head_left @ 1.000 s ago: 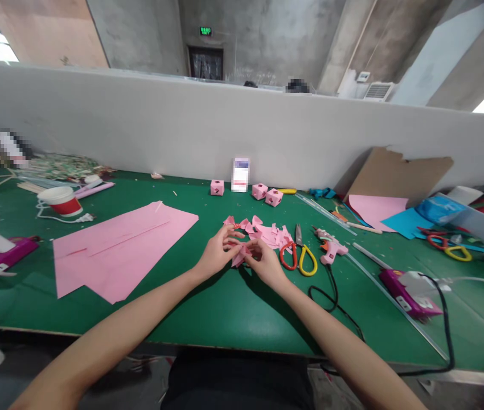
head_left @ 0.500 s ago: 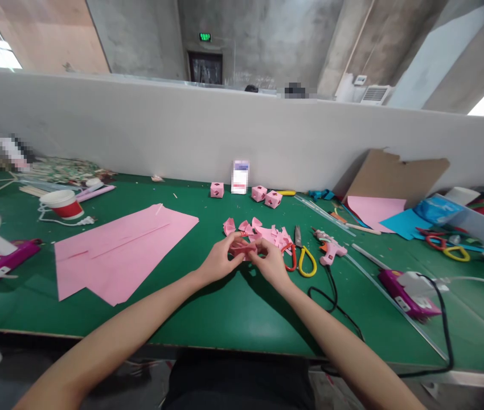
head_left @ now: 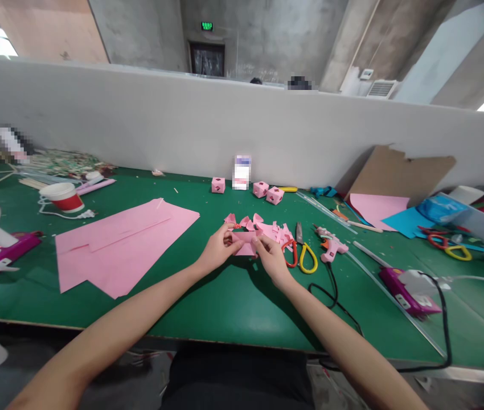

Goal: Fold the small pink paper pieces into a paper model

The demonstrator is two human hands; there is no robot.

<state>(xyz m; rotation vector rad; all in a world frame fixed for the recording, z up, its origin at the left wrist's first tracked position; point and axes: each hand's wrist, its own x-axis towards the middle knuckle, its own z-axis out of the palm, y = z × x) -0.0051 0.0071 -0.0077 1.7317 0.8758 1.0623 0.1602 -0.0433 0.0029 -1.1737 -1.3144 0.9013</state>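
Note:
Between my hands is a small folded piece of pink paper (head_left: pixel 245 245), held just above the green table. My left hand (head_left: pixel 219 245) pinches its left end between thumb and fingers. At the right end, my right hand (head_left: pixel 271 254) grips it the same way. Right behind the hands lie loose pink paper scraps (head_left: pixel 277 231). Scissors (head_left: pixel 307 257) with one red and one yellow handle rest beside my right hand. Farther back stand small pink paper cubes (head_left: pixel 275 195) with dark diamond-shaped openings.
Pink paper sheets (head_left: pixel 114 250) cover the table's left part, near a red-and-white paper cup (head_left: pixel 63 197). To the right lie a pink glue gun (head_left: pixel 333 248) with a black cord and a purple power strip (head_left: pixel 408 293). A grey partition (head_left: pixel 156 125) closes off the back.
The pink piece has turned so that a broader, flatter face shows between my hands. Both hands keep hold of it, and the fingers have shifted slightly. The camera view has tilted a little.

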